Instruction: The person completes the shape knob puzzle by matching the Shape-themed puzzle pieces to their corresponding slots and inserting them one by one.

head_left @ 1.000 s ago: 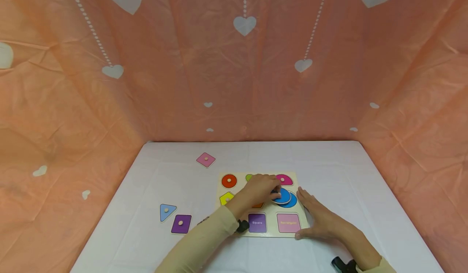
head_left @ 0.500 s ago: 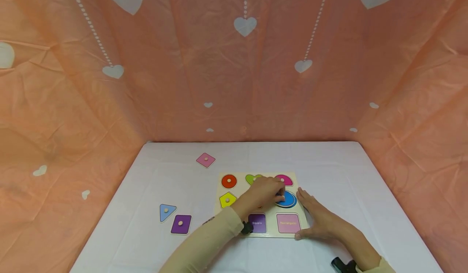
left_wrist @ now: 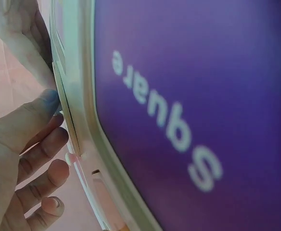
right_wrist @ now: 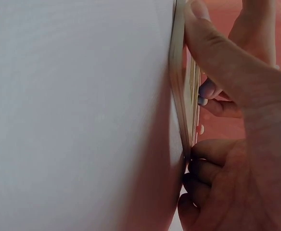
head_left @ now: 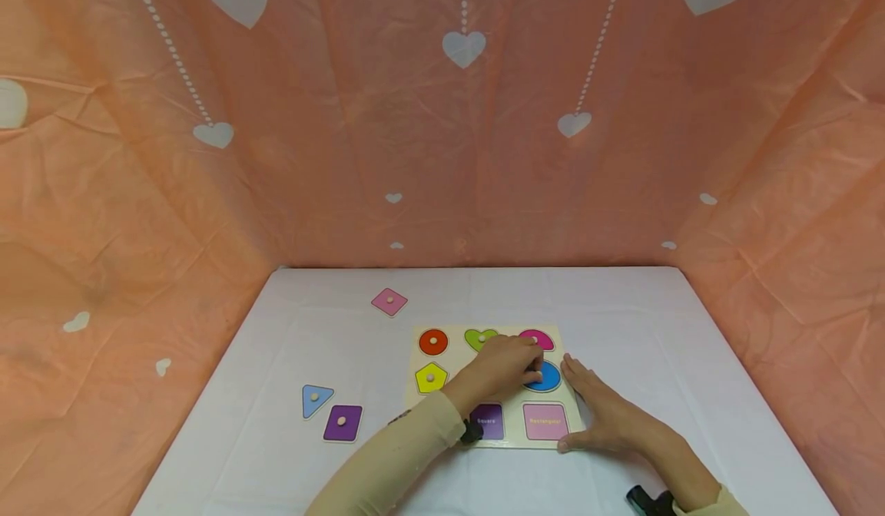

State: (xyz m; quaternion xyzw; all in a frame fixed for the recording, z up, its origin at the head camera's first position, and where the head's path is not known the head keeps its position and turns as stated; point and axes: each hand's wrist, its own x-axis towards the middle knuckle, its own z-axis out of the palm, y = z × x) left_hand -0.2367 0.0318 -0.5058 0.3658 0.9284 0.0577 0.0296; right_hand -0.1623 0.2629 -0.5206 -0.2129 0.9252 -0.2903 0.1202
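Up close, the purple panel point(left_wrist: 198, 91) looks blurred.

Your left hand point(head_left: 501, 366) hides the knob and left part of the blue oval point(head_left: 548, 376), some of the green heart point(head_left: 473, 337), and the middle of the board point(head_left: 514, 424). Your wrist camera point(head_left: 472, 431) covers the purple square's point(head_left: 492, 422) lower left corner; up close, its lettering point(left_wrist: 157, 111) blurs. Your 2 sleeves point(head_left: 390, 454) leave the head view at the bottom edge.
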